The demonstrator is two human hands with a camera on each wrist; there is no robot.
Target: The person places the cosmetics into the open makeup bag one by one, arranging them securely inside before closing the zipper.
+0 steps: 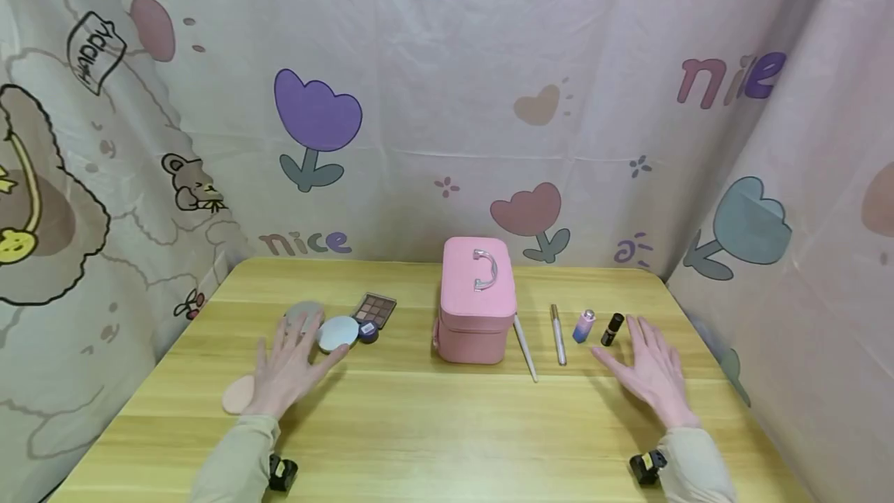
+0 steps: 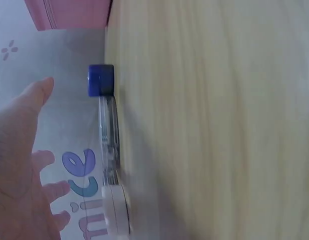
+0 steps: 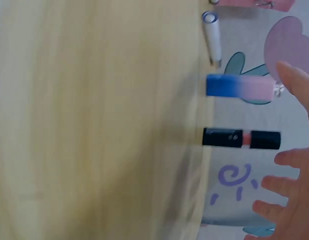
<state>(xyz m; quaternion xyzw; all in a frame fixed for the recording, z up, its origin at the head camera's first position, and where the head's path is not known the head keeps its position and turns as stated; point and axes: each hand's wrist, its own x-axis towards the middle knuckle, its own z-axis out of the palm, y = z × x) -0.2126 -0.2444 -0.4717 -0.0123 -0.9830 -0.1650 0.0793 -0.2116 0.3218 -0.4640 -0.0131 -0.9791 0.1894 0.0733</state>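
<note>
My left hand point(image 1: 288, 371) hovers with spread fingers over the left of the table, holding nothing. By its fingers are a grey round item point(image 1: 303, 309), partly hidden, and a round white compact point(image 1: 338, 334); a beige round pad point(image 1: 237, 394) lies beside its wrist. A small dark blue jar point(image 2: 101, 80) sits next to an eyeshadow palette point(image 1: 375, 309). My right hand point(image 1: 653, 371), also spread and holding nothing, is closest to a black lip gloss tube point(image 3: 242, 138) standing upright. Left of that stands a pink-and-blue lipstick point(image 3: 239, 87).
A pink makeup case point(image 1: 478, 301) with a silver handle stands at the back middle of the wooden table point(image 1: 447, 441). To its right lie a thin white stick point(image 1: 525, 348) and a pen with a gold-toned end point(image 1: 558, 340). Patterned cloth point(image 1: 433, 99) hangs behind and at both sides.
</note>
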